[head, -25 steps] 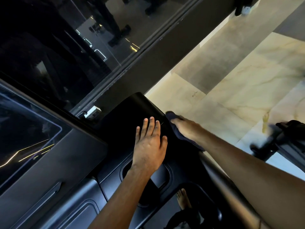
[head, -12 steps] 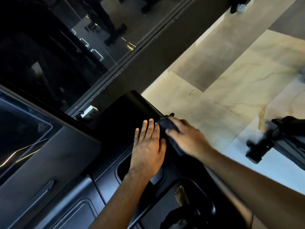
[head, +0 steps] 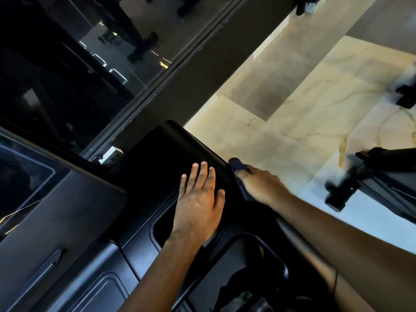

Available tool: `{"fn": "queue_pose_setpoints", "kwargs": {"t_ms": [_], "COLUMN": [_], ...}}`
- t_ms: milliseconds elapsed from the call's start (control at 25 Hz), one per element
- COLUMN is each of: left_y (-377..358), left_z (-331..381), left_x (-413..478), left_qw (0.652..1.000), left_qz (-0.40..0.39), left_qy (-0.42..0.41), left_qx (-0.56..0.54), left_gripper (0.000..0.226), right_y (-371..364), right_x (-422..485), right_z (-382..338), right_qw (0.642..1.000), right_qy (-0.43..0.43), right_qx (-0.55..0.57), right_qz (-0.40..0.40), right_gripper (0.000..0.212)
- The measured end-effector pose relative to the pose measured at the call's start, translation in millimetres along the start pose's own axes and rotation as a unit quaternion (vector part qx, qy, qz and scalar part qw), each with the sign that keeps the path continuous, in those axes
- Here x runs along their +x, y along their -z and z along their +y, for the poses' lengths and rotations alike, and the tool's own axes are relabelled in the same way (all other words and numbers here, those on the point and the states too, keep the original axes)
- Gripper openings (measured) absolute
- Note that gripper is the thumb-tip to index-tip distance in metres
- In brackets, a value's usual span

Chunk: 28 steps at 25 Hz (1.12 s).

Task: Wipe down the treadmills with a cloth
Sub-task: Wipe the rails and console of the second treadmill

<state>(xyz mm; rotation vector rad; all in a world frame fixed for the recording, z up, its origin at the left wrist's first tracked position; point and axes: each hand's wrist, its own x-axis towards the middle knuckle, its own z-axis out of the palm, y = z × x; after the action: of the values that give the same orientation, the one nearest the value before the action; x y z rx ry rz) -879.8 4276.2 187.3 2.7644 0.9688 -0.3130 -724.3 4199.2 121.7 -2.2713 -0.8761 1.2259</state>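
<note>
Soft dark cloth (head: pixel 238 167) is bunching (limp, light) under my gripping right hand (head: pixel 261 185); left hand (head: pixel 198 199) is lying flat, open, on the treadmill (head: pixel 162 154).

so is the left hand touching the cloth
Apart. The head view shows dark console between the left hand and the cloth under the right hand.

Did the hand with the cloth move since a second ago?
Yes. The right hand with the cloth slid in beside the still left hand, then back out to the edge of the black console panel, about where it began.
</note>
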Motion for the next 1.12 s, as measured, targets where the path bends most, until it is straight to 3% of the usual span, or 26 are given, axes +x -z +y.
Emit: {"fn": "queue_pose_setpoints", "kwargs": {"t_ms": [80, 160, 240, 360, 440, 520, 680, 760, 800, 840, 920, 1000, 1080, 1120], "left_y": [-3.0, -4.7, -4.2, -4.9, -4.5, -2.4, -3.6, -5.6, -6.3, -6.8, -9.6, -12.1, -11.6, -10.8], "left_z": [1.7, 2.7, 2.3, 4.6, 7.5, 10.3, 18.1, 24.6, 27.8, 30.3, 33.9, 38.0, 41.6, 43.4], "left_x": [-0.3, -2.1, -3.9, -4.8, -5.8, -7.8, -10.6, -11.2, -12.7, -13.9, -15.0, -16.9, -18.9, -20.4], "left_qw": [1.0, 1.0, 0.999, 0.998, 0.998, 0.998, 0.998, 0.998, 0.998, 0.998, 0.999, 0.999, 0.999, 0.998], "left_qz": [0.005, 0.003, -0.007, -0.009, -0.008, -0.017, -0.016, -0.022, -0.025, -0.025, -0.012, -0.004, -0.012, -0.02], "left_qy": [-0.011, -0.018, -0.029, -0.05, -0.051, -0.05, -0.056, -0.055, -0.052, -0.05, -0.045, -0.041, -0.036, -0.035], "left_qx": [0.015, 0.018, 0.019, 0.032, 0.03, 0.023, 0.025, 0.017, 0.015, 0.014, 0.023, 0.036, 0.036, 0.039], "left_gripper": [0.063, 0.072, 0.074, 0.067, 0.063, 0.063, 0.063, 0.063, 0.063, 0.063, 0.062, 0.061, 0.062, 0.062], "right_y": [-3.1, 6.3, 8.0, -1.2, 6.0, 7.8, -3.3, 8.5, 13.0, 8.9, -2.3, -0.2, 17.0, 15.9], "right_x": [-14.3, -14.2, -17.7, -36.6, -32.6, -30.1, -49.6, -35.6, -33.6, -36.6, -53.4, -58.7, -50.4, -50.0], "right_z": [-1.2, 1.4, 9.5, 7.5, 8.4, 14.5, 11.7, 19.3, 22.5, 26.4, 25.3, 30.5, 36.3, 42.6], "right_qw": [0.998, 0.998, 0.998, 0.998, 0.996, 0.997, 0.998, 0.998, 0.998, 0.998, 0.999, 0.999, 0.995, 0.996], "right_qy": [0.036, 0.001, -0.041, -0.001, -0.026, -0.048, -0.001, -0.044, -0.057, -0.05, -0.003, 0.003, -0.07, -0.072], "right_qx": [-0.006, 0.066, 0.034, -0.005, 0.079, 0.063, -0.024, 0.05, 0.034, 0.008, -0.035, 0.012, 0.074, 0.052], "right_qz": [0.053, -0.001, -0.031, 0.055, 0.017, -0.024, 0.062, 0.015, -0.016, -0.022, 0.038, 0.049, -0.005, -0.022], "right_gripper": [0.048, 0.037, 0.03, 0.043, 0.029, 0.021, 0.05, 0.042, 0.036, 0.035, 0.046, 0.05, 0.04, 0.037]}}
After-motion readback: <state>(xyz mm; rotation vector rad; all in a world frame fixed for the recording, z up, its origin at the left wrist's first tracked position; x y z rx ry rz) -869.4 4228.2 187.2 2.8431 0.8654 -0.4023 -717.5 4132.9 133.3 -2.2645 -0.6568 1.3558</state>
